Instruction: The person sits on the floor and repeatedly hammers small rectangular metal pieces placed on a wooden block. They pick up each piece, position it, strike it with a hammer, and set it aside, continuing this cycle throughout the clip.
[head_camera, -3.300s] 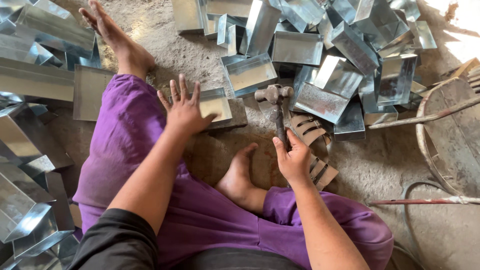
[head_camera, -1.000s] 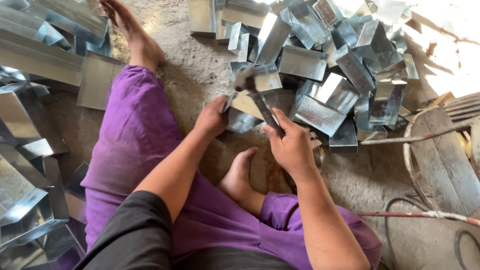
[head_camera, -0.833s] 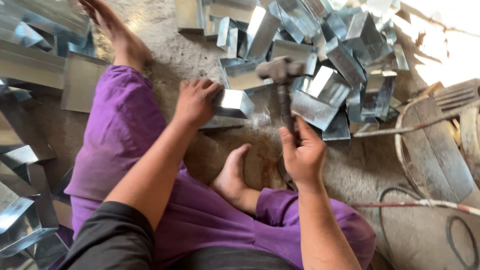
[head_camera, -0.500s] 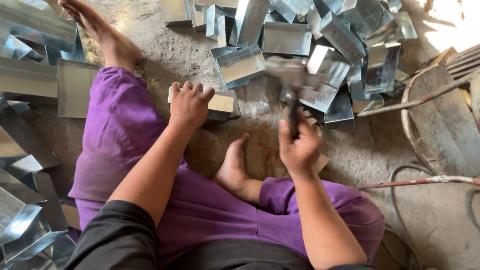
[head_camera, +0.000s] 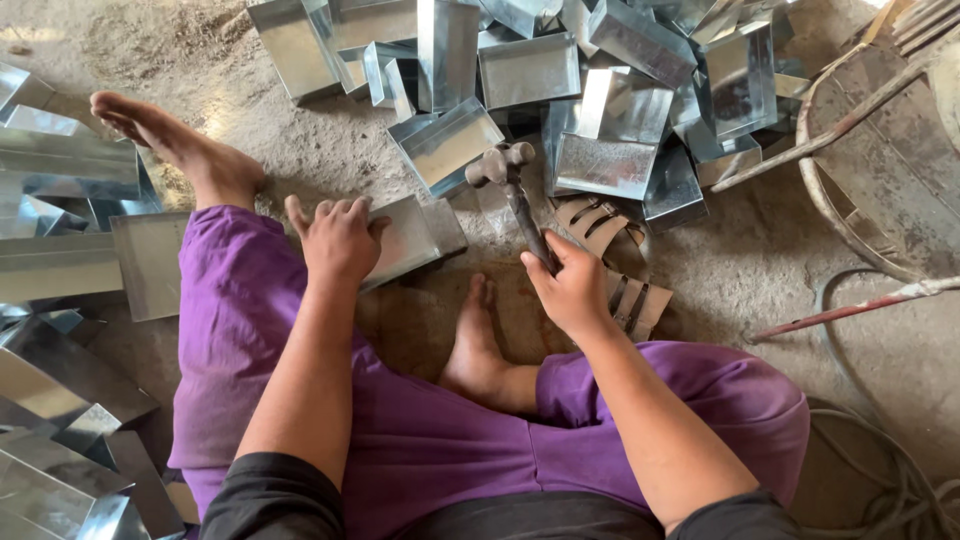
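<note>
- The left hand (head_camera: 338, 238) lies flat, fingers spread, pressing a shallow galvanised sheet-metal tray (head_camera: 405, 240) against the concrete floor (head_camera: 760, 260);
- The right hand (head_camera: 572, 288) is clenched round the handle of a ball-peen hammer (head_camera: 505, 175), its head raised just above the tray's far edge;
- Shiny folded metal trays (head_camera: 560, 70) lie heaped beyond; brown sandals (head_camera: 615, 260) lie beside the right hand.

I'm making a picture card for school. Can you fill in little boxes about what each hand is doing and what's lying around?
Left hand: pressed flat on a metal tray on the ground
Right hand: grips a hammer by its handle, head raised above the floor
Seat: on the floor, purple trousers, bare feet
Ahead: pile of shiny metal trays
Under the hammer: brown sandals
</note>
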